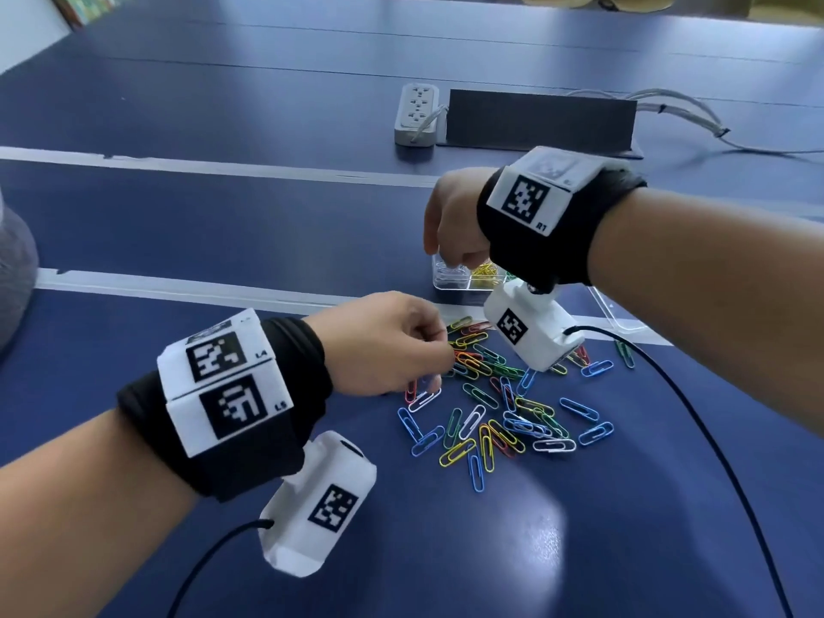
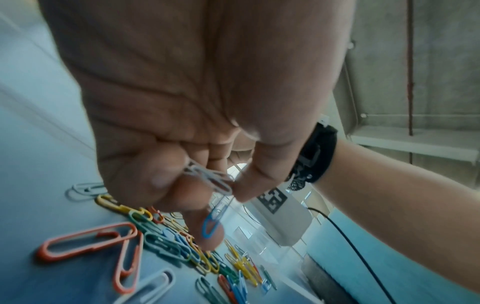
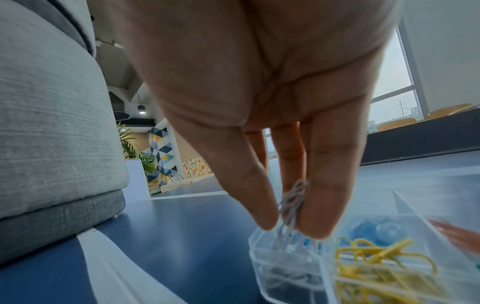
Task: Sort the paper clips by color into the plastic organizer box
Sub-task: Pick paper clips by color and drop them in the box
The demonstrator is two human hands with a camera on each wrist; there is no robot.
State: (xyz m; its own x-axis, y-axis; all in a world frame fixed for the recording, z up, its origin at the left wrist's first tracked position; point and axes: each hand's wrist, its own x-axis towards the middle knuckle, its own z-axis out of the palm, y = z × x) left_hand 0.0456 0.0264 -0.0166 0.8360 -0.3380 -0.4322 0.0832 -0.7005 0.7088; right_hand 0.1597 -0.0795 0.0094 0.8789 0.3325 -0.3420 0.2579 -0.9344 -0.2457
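I've got open blue table (image 1: 223,225) left of the organizer box (image 1: 450,283), but the clip pile (image 1: 499,403) and power strip (image 1: 417,113) crowd front and back.

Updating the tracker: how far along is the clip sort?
Done: organizer box already holds white and yellow clips. In hand: right hand lowers white clips over its corner cell; left hand pinches more white clips. Left: the mixed pile.
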